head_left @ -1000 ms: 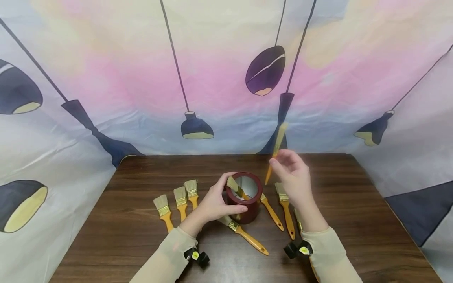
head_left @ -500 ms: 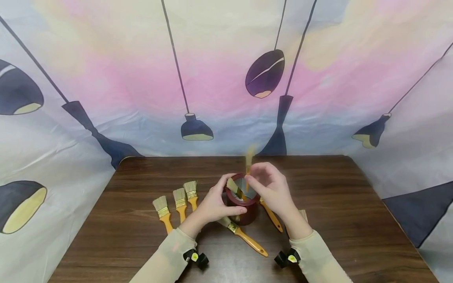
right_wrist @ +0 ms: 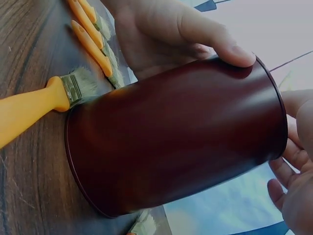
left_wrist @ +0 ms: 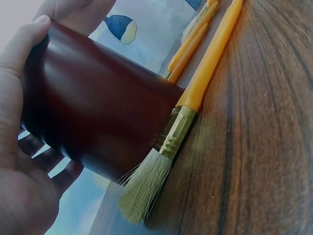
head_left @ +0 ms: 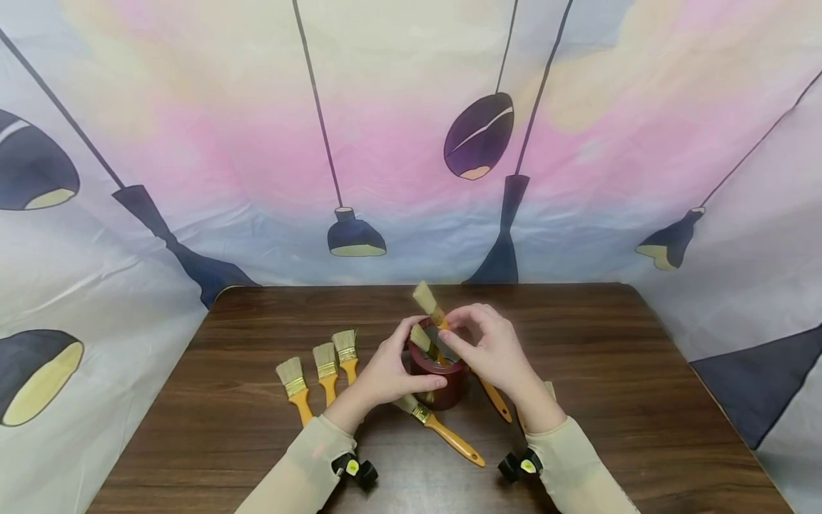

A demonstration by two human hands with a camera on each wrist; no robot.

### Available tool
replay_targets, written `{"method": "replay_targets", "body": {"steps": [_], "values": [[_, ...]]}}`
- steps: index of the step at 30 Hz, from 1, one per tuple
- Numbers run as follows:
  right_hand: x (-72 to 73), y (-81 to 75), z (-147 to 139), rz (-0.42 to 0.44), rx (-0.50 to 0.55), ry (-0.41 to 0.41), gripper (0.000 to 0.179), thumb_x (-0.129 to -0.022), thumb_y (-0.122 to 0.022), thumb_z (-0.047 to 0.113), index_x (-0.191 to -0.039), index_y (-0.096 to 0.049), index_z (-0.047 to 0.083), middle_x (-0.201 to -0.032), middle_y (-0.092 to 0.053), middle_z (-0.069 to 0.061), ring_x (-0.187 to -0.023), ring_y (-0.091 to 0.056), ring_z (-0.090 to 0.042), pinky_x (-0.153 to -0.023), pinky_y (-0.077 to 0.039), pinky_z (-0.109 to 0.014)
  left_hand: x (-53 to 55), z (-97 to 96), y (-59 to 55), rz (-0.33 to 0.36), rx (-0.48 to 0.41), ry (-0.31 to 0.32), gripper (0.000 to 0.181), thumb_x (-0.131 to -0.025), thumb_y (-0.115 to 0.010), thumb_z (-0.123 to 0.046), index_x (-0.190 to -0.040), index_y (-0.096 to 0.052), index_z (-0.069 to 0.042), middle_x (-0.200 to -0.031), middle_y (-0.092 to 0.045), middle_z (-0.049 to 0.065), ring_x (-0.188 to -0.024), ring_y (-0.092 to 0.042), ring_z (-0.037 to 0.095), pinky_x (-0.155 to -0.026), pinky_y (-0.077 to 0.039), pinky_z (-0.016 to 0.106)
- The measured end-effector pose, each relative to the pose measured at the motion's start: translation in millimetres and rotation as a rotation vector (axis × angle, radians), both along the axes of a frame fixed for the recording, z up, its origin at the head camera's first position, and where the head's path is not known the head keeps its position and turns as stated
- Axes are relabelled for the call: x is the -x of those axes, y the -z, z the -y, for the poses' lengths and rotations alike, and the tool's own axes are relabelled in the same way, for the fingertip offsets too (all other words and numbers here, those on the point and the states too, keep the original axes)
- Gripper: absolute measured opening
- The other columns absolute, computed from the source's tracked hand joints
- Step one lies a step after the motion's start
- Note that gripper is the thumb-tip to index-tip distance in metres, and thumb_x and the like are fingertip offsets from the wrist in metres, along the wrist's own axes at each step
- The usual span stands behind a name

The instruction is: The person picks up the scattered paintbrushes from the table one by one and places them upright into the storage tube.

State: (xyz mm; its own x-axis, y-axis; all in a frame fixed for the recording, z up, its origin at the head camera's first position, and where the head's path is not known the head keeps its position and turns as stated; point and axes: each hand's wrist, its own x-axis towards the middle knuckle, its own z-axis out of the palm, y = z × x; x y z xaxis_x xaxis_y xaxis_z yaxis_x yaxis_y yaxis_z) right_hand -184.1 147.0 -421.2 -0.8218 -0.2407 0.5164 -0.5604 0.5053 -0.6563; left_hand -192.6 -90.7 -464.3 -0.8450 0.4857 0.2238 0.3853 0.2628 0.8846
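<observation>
1. A pastel cloth [head_left: 244,135] with painted dark lamps hangs behind the brown wood-grain table [head_left: 205,435].
2. Three brushes [head_left: 327,365] lie on the table's left part, side by side, pale bristles pointing away from the person; the left arm partly covers the handles nearest it.
3. The left hand [head_left: 385,371] grips the can, thumb across the front and fingers curled round the far side. A black device [head_left: 353,467] sits at its sleeve cuff.
4. The leaning brush [head_left: 422,338] stands inside the can, bristles up, tilted left against the rim.
5. The raised brush [head_left: 427,300] slants over the can's mouth, bristles up and to the left, above the leaning brush.
6. The can [head_left: 453,392], dark red with a pale inside, stands upright on the table between the hands.
7. The front brush [head_left: 446,432] lies just before the can's foot, its handle pointing to the near right.
8. The right hand [head_left: 491,346] pinches the raised brush between thumb and fingers; its handle end is hidden, so I can't fairly say how deep it sits.
9. The side brush [head_left: 494,400] lies right of the can, partly under the right hand; another brush [head_left: 550,390] shows beside that wrist, mostly covered.
</observation>
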Motion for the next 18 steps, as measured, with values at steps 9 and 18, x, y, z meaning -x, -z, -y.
{"method": "replay_targets", "body": {"steps": [9, 18], "values": [[2.0, 1.2, -11, -0.008, 0.009, -0.056, 0.034, -0.090, -0.093, 0.017, -0.121, -0.077, 0.014, -0.114, -0.074, 0.004, -0.104, -0.072, -0.016, -0.089, -0.063, -0.045, -0.6, 0.6, 1.4, 0.021, 0.006, -0.005, 0.099, -0.084, -0.096, -0.025, -0.165, -0.039, -0.024, -0.145, -0.063, 0.002, -0.128, -0.063, 0.020, -0.105, -0.053, 0.045], [8.0, -5.3, -33, 0.039, 0.078, -0.015, 0.034, -0.093, -0.089, 0.014, -0.125, -0.076, 0.011, -0.114, -0.076, -0.002, -0.097, -0.073, -0.019, -0.083, -0.060, -0.038, 0.1, 0.2, 2.4, 0.008, -0.030, 0.003, 0.095, -0.083, -0.098, -0.027, -0.161, -0.043, -0.024, -0.137, -0.067, 0.000, -0.128, -0.063, 0.021, -0.107, -0.052, 0.048]]}}
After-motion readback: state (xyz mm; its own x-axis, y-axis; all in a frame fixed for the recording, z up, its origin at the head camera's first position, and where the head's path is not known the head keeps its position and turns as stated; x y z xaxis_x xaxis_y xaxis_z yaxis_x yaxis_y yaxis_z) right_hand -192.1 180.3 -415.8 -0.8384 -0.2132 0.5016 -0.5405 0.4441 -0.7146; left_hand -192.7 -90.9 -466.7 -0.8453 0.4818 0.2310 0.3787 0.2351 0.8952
